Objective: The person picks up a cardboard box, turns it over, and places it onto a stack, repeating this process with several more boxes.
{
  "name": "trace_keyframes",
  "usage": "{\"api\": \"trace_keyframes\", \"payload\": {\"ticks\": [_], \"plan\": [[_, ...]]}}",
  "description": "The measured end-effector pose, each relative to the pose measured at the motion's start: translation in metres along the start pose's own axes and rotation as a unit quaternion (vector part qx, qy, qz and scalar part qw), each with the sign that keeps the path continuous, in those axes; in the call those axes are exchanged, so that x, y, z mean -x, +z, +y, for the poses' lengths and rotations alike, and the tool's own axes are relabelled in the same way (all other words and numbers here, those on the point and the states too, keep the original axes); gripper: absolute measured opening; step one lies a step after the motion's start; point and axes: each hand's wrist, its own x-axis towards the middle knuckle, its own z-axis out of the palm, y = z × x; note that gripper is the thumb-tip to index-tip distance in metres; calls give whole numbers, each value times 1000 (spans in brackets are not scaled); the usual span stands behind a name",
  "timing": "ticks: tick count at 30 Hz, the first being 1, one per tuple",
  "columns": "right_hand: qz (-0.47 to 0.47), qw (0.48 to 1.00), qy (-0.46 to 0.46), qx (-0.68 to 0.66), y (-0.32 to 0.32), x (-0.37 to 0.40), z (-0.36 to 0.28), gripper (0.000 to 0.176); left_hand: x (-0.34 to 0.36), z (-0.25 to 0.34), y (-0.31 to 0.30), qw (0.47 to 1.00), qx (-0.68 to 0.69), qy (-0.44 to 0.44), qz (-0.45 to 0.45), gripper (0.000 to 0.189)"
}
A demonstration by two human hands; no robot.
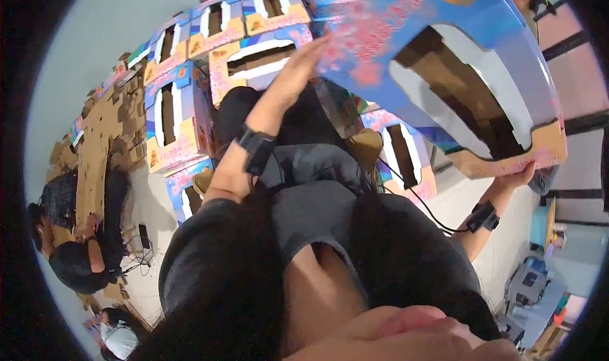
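A printed cardboard box point(374, 85), blue with pink blossoms and an orange lower band, is raised and tilted at the upper right. A large cut-out in its face shows brown cardboard inside. My left hand point(297, 72) meets the box's left edge, fingers long and close together, their tips partly hidden. At the lower right corner my right hand point(521, 176) grips the bottom edge, with some fingers out of sight beneath it. Both wrists carry black strapped devices. Behind my left hand lies another printed box point(222, 76) with a long opening.
Rows of matching boxes point(216, 28) stand in front and to the left. Flattened brown cardboard point(98, 139) is piled farther left, beside a person in dark clothes point(76, 263). A black cable point(425, 212) runs near my right arm. Grey equipment point(528, 282) stands at the right.
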Motion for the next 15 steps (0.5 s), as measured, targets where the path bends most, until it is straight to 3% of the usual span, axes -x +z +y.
{"api": "trace_keyframes", "payload": {"ticks": [2,4,6,8,10,12,14,15], "plan": [[106,993,19,50,-45,17,-12,64,1,-14,39,988,37,61,-135,50],[142,984,30,105,-118,29,-1,68,-8,-42,75,983,35,-33,-177,52],[189,968,114,120,-171,58,16,74,-24,-100,99,966,3,-69,-248,55],[210,946,166,185,-150,105,24,82,-36,-159,108,961,-88,-30,-260,58],[214,917,272,200,-168,136,41,88,-21,-117,116,914,-87,-228,-323,73],[168,919,338,117,-220,162,79,91,-16,-134,115,905,-61,-242,-345,75],[193,906,355,125,-217,188,94,88,-20,-159,115,895,-78,-291,-329,80],[167,907,382,63,-234,200,108,86,-19,-165,116,886,-106,-324,-315,82]]}}
